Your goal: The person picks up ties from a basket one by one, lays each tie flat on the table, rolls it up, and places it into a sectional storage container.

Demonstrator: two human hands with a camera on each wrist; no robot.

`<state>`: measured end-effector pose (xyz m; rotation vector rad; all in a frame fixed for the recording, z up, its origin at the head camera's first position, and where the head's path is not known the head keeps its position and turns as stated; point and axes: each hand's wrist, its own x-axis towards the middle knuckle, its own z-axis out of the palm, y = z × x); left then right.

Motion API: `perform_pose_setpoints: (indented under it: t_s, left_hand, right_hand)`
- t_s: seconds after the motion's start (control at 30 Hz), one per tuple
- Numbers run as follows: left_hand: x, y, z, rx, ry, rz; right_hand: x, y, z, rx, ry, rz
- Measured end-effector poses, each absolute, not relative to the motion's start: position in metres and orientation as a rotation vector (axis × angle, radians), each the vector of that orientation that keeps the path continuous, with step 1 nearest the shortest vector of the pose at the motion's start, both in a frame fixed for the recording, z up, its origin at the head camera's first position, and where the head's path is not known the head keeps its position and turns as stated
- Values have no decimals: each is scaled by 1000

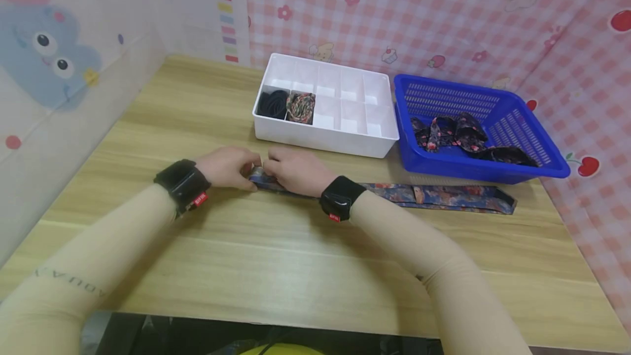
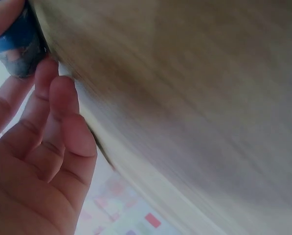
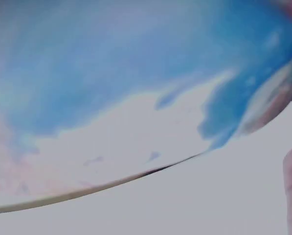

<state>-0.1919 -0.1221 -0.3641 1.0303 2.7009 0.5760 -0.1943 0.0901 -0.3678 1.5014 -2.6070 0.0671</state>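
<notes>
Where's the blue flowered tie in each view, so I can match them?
Head: the blue flowered tie runs from centre rightward, below the basket.
Left wrist: top left corner, in the left hand.
Right wrist: probably the blurred blue across the top.
Shared by head and left wrist: that hand.

Blue floral tie (image 1: 458,200): a long, narrow strip of blue cloth with reddish-orange flowers.
Near end: bunched into a small, thick fold, pinched between thumb and fingers of the left hand (image 1: 224,167).
Middle: runs under the curled fingers of the right hand (image 1: 303,173).
Far end: lies flat, well to the right of both hands' fingers, with an angled tip.
</notes>
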Motion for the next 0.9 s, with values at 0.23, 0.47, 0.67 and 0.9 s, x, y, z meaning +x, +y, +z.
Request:
perform_pose_setpoints:
  t_s: [0.23,0.47,0.67,0.9]
  left_hand:
    - [-194,-115,-359,1022,2651,611]
    - [-196,-99,-347,1020,2630,741]
    - [-194,-78,-345,1123,2505,944]
    - [-194,-57,-357,1193,2555,832]
  right_hand:
    - [-191,107,-365,1638,-2639,125]
    - [-188,115,-358,1180,-3103,877]
    - [-188,132,-356,652,-3195,1678]
    - [-192,154,-358,515,-3308,1661]
